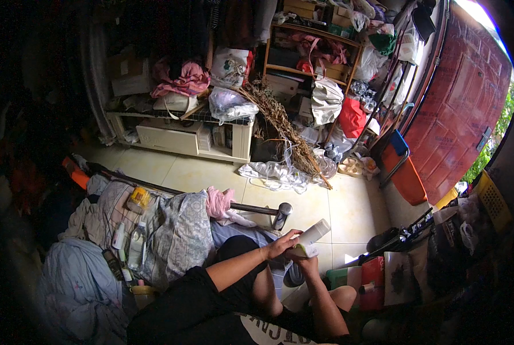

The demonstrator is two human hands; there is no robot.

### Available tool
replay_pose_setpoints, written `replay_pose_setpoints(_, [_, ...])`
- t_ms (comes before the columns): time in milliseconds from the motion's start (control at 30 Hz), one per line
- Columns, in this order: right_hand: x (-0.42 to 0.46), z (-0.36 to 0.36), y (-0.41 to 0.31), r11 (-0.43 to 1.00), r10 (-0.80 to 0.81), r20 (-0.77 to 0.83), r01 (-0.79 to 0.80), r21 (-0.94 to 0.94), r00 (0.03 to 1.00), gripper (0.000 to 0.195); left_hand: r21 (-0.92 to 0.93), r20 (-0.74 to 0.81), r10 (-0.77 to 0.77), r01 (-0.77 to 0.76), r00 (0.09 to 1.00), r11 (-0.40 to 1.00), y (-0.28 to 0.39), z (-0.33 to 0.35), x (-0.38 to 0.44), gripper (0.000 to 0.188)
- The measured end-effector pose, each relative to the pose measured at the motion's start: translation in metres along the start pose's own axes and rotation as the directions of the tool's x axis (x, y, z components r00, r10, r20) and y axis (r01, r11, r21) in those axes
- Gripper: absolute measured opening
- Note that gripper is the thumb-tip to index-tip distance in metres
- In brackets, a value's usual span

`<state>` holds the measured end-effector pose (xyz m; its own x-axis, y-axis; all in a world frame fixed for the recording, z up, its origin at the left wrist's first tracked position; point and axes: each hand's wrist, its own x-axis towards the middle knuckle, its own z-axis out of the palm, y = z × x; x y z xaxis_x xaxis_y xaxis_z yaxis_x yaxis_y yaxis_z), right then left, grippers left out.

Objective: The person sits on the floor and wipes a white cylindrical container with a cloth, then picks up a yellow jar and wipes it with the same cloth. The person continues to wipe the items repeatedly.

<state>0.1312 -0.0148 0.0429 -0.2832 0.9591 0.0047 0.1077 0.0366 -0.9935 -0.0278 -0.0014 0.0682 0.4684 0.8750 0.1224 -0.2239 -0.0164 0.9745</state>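
A pale cylindrical bottle (314, 233) is tilted up to the right in front of me. My left hand (282, 245) grips its lower end, fingers along its upper side. My right hand (305, 261) is just below, closed on a white and green cloth (304, 250) that lies against the bottle. On the bedding to my left lie a clear plastic bottle (136, 246), a small white bottle (118, 236) and a jar with a yellow label (138, 199). Darker bottles lie beside them.
A metal bed rail (257, 209) ends in a round-topped post (283, 214) just beyond my hands. Farther off stand a low white cabinet (166, 139) and a bundle of dried stalks (289, 129). Boxes, including a red one (372, 280), stand at the right. A red door (459, 99) stands ajar.
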Motion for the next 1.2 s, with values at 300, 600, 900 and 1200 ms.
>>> replay_pose_setpoints(300, [-0.005,-0.014,-0.019,0.881,0.088,-0.329,0.081,0.466,0.94,0.025,-0.142,0.219,-0.093,0.126,0.971,0.982,-0.005,-0.004,-0.001,0.048])
replay_pose_setpoints(600, [-0.002,-0.02,-0.038,0.936,-0.13,-0.688,0.318,0.153,0.714,0.023,0.136,0.158,-0.082,0.061,0.984,0.989,-0.002,0.008,-0.004,0.048])
replay_pose_setpoints(900, [-0.005,0.007,-0.012,0.878,0.254,-0.213,-0.133,0.459,0.944,0.036,-0.011,0.06,0.083,-0.082,0.995,0.997,-0.016,-0.001,0.003,0.044])
replay_pose_setpoints(1200, [-0.005,-0.018,-0.021,0.8,0.15,-0.469,0.172,0.574,0.87,0.024,-0.127,0.254,-0.199,0.237,0.946,0.963,-0.009,-0.008,-0.001,0.044])
